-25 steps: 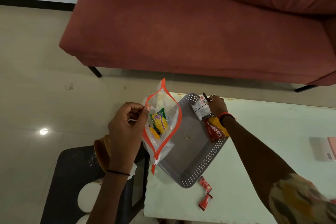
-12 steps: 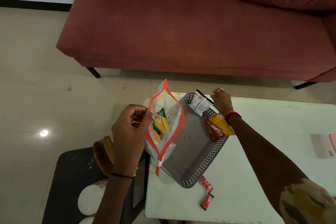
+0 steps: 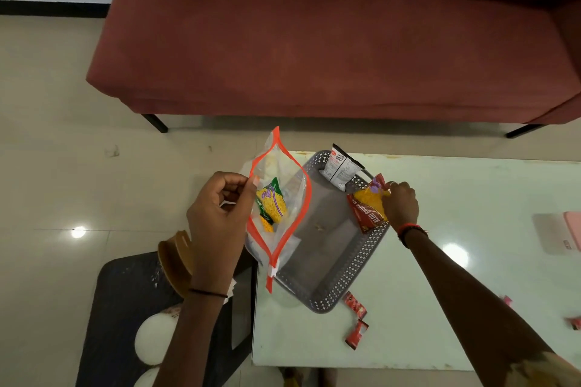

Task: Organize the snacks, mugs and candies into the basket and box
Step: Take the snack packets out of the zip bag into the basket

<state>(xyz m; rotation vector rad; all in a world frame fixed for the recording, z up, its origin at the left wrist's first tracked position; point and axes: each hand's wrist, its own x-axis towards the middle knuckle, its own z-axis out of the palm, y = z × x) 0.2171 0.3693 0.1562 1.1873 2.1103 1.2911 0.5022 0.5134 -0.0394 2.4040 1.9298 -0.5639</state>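
The left hand (image 3: pixel 220 217) pinches one lip of the clear zip bag (image 3: pixel 278 204) between thumb and fingers, holding its orange-edged mouth open above the bench (image 3: pixel 440 276) edge; the risk, as I judge it, is that the single pinch lets the slack film sag or the mouth fold shut, so the green-and-yellow snack packet (image 3: pixel 272 204) inside could tip out toward the floor, or a next reach into the bag could snag; the right hand (image 3: pixel 401 206) has its fingers closed on the top of a red-and-yellow snack packet (image 3: pixel 369 209) that leans on the grey basket (image 3: pixel 327 261) rim, and if let go there it may well slide outside rather than in; the basket holds a white snack packet (image 3: pixel 341 170) propped at its far corner, its floor otherwise nearly bare; the bag holds the green packet and something yellow beneath it, too hidden to name; small red candies (image 3: pixel 355 308) lie on the bench just beside the basket's near corner, not yet put away; no box or mugs can be made out
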